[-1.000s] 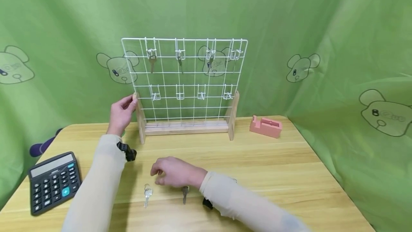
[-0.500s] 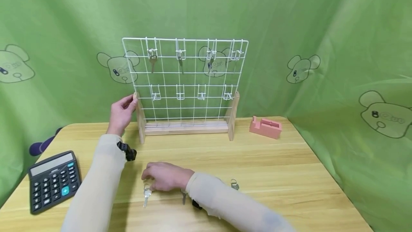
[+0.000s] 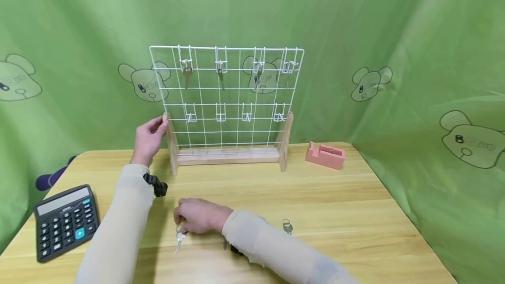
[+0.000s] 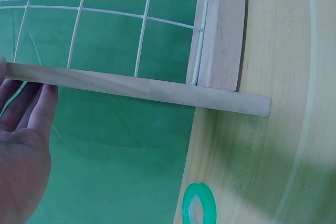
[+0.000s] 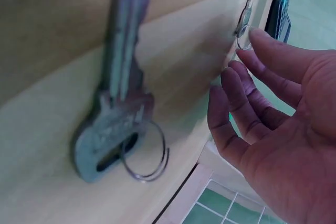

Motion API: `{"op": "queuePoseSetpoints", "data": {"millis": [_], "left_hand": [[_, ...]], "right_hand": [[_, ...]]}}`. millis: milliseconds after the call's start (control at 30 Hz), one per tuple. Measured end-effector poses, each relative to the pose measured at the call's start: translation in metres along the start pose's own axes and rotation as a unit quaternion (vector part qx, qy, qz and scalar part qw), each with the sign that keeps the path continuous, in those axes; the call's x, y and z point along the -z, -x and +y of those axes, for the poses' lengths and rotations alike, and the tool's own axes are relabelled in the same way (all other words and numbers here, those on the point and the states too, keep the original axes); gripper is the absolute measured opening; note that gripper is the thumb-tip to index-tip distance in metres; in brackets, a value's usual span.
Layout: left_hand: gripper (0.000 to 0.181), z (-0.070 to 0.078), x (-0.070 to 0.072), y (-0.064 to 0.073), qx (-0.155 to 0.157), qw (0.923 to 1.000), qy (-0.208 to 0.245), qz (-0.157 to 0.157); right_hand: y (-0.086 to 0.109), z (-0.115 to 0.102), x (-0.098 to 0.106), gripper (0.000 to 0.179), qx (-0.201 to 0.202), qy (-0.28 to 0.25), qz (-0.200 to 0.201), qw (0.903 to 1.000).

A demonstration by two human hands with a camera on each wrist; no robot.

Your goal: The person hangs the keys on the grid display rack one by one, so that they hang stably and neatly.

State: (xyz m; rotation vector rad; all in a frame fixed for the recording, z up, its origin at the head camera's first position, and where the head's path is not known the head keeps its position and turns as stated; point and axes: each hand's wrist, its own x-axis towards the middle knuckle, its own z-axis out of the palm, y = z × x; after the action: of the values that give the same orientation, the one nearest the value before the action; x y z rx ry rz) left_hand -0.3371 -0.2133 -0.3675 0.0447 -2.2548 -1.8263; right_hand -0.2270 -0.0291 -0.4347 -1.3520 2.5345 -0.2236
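Observation:
My left hand (image 3: 149,139) grips the left wooden upright (image 4: 131,85) of a white wire grid rack (image 3: 229,132), thumb on one side and fingers on the other. Low over the table, my right hand (image 3: 200,216) pinches at the small ring of a silver key (image 3: 179,244), whose blade points towards me. In the right wrist view that ring (image 5: 243,38) shows between thumb and index fingertips. A second key (image 5: 113,124), with its own ring, lies close to that wrist; my right forearm mostly hides it in the head view.
Keys hang from the rack's upper hooks (image 3: 187,73); its lower hooks (image 3: 221,115) hold none. Another key (image 3: 287,227) lies right of my forearm. A black calculator (image 3: 67,222) lies at left, a pink tape dispenser (image 3: 325,156) at back right. A green tape roll (image 4: 199,203) lies beside the rack.
My right hand has moved left and down to the silver key, and its fingertips have closed at the ring. The key at right has come into view. My left hand stays on the upright.

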Motion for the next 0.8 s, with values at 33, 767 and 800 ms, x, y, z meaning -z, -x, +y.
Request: {"op": "queuePoseSetpoints", "data": {"millis": [33, 767, 800], "left_hand": [[0.051, 0.0, 0.0, 0.0, 0.001, 1.0, -0.002, 0.0], [0.051, 0.0, -0.001, 0.001, 0.0, 1.0, -0.003, 0.0], [0.051, 0.0, 0.0, 0.001, 0.0, 1.0, -0.002, 0.0]], "right_hand": [[0.0, -0.001, -0.001, 0.013, 0.001, 0.009, -0.002, 1.0], [0.008, 0.008, 0.01, 0.015, 0.058, -0.061, -0.008, 0.9964], [0.009, 0.009, 0.012, 0.014, 0.055, -0.075, -0.006, 0.9957]]}}
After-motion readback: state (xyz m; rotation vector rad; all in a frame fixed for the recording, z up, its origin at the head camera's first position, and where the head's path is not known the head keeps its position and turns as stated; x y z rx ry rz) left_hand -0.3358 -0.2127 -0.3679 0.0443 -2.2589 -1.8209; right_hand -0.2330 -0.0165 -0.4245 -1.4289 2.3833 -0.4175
